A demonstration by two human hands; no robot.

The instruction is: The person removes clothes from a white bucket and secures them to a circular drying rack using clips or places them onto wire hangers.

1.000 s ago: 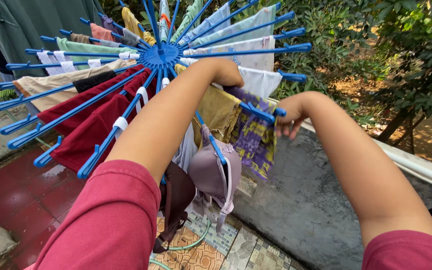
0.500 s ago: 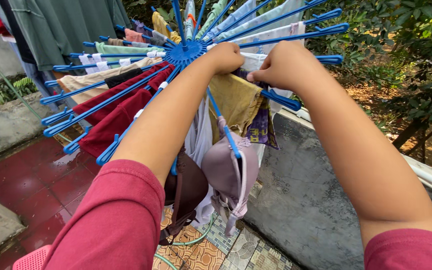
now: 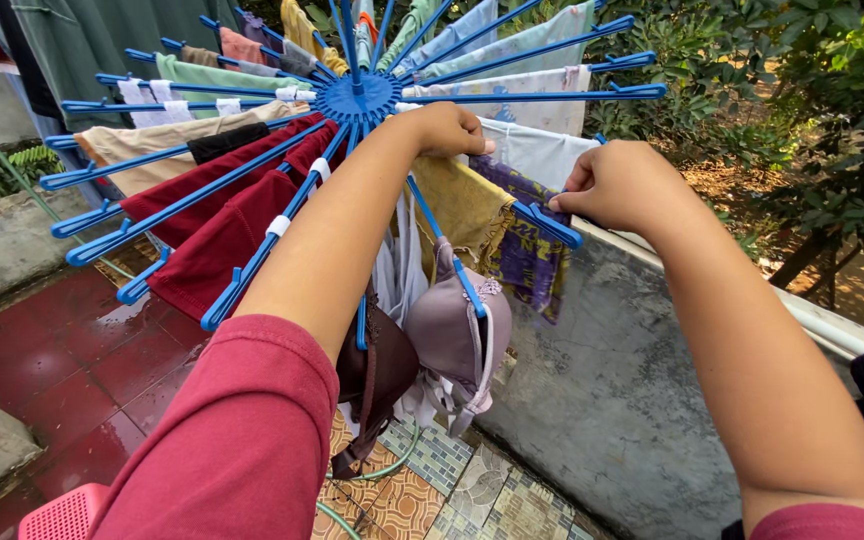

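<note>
Both arms reach out to the blue drying rack point(image 3: 357, 98).
The left hand point(image 3: 449, 130), fingers curled, grips the white cloth point(image 3: 542, 152) near the hub; the right hand point(image 3: 617, 185) pinches a blue arm's tip point(image 3: 550, 222) above the purple cloth point(image 3: 527, 245).

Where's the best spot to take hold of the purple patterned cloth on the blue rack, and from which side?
Probably the purple patterned cloth's free-hanging lower edge, from the outer, wall side. It drapes over a blue spoke with its lower part dangling clear beside the yellow cloth. The right hand is already at that spoke's tip; the left hand grips near the hub.
</note>
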